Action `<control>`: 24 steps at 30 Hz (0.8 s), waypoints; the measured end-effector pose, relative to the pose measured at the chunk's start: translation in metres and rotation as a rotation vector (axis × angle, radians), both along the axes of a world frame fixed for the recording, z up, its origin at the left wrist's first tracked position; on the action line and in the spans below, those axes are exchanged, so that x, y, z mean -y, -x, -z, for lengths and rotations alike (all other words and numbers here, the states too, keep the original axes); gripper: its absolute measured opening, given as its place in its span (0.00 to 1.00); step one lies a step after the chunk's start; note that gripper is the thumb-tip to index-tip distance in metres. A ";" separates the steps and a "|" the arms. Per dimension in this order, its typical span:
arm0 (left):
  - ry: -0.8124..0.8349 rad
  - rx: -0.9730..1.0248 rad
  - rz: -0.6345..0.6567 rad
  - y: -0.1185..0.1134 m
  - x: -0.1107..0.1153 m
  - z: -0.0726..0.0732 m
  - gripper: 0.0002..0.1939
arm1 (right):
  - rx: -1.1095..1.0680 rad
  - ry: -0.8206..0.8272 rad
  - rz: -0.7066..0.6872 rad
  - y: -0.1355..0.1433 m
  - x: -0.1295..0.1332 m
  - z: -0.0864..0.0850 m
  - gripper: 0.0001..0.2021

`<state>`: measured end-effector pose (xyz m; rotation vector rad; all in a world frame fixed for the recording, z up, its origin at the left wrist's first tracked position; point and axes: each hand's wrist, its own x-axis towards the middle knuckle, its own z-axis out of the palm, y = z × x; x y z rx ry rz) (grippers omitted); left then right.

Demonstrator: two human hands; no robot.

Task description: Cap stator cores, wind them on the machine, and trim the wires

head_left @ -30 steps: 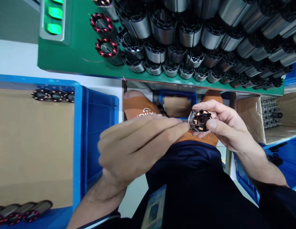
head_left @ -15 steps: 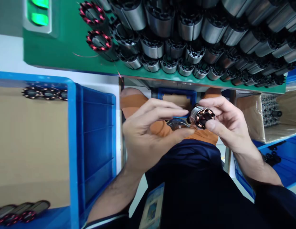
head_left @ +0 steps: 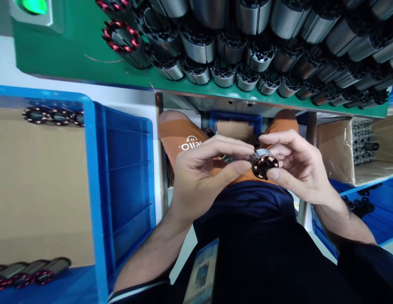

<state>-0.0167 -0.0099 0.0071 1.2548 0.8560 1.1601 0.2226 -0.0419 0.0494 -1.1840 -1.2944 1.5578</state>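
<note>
A motor stator, a silvery cylinder with copper windings round its dark opening, is held tilted above my lap. My right hand grips its right side, thumb on the near rim and fingers behind. From the other side, my left hand pinches the stator's left edge between thumb and fingertips; part of that contact is hidden. On the green bench top beyond stand several rows of silvery stator cores with black slotted ends. A stator with red windings stands at the left end of the rows.
At left is a blue crate with cardboard and several wound stators. A plastic-lined box of small metal parts and a blue bin stand at right. Another blue bin sits under the bench edge.
My left hand has closed in on the stator from the left. The stator has turned, its wound end now facing nearer to me. The view has shifted slightly, the bench moving up.
</note>
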 end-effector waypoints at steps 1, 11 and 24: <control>-0.029 -0.016 0.011 0.000 -0.001 -0.008 0.03 | 0.010 -0.019 -0.005 0.001 0.000 0.002 0.27; 0.189 -0.069 0.058 0.000 0.009 0.032 0.14 | 0.011 -0.010 -0.004 -0.004 0.004 -0.004 0.28; -0.532 -0.497 -0.002 0.013 0.009 -0.015 0.39 | 0.166 -0.182 -0.033 0.004 -0.012 -0.002 0.21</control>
